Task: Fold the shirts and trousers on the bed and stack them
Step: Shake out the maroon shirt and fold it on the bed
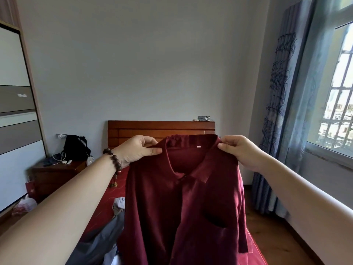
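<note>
— Hands, item one? 
— Left hand (136, 150) and right hand (237, 150) each pinch a shoulder of the shirt (183, 203) (maroon, collared), held up above the bed (107, 205).
— Below the shirt, leftward?
— Grey trousers (101, 240), heaped on the bed.

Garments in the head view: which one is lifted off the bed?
The maroon collared shirt, pinched at its shoulders by the left hand and right hand; the grey garment lies on the bed.
</note>
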Demonstrator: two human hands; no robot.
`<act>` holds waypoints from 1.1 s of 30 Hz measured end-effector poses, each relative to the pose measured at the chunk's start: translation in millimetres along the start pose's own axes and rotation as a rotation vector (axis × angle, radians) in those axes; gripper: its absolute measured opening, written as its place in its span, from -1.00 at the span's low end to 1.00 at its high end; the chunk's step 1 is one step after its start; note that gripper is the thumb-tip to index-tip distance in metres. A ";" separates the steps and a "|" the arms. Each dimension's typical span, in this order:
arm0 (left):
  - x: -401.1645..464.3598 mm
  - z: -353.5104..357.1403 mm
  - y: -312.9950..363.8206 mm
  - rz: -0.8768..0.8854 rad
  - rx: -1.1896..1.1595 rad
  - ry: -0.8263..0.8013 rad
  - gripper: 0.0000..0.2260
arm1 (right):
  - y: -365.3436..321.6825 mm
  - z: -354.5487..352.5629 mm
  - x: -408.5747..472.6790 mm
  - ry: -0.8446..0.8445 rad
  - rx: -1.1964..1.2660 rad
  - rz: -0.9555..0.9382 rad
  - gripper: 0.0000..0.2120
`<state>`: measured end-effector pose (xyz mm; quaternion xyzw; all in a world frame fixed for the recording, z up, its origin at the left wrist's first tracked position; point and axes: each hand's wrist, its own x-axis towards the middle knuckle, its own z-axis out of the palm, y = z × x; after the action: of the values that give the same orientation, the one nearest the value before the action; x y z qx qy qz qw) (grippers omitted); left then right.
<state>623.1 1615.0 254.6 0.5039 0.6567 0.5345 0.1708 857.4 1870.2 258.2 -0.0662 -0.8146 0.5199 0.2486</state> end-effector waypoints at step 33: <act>17.1 114.6 8.6 0.175 -0.139 -0.009 -0.81 | -12.3 35.5 -7.2 0.019 0.069 0.216 -0.31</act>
<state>707.3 1689.5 225.0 0.5488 0.5707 0.5893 0.1609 848.7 1833.1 254.7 -0.1499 -0.7818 0.5709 0.2008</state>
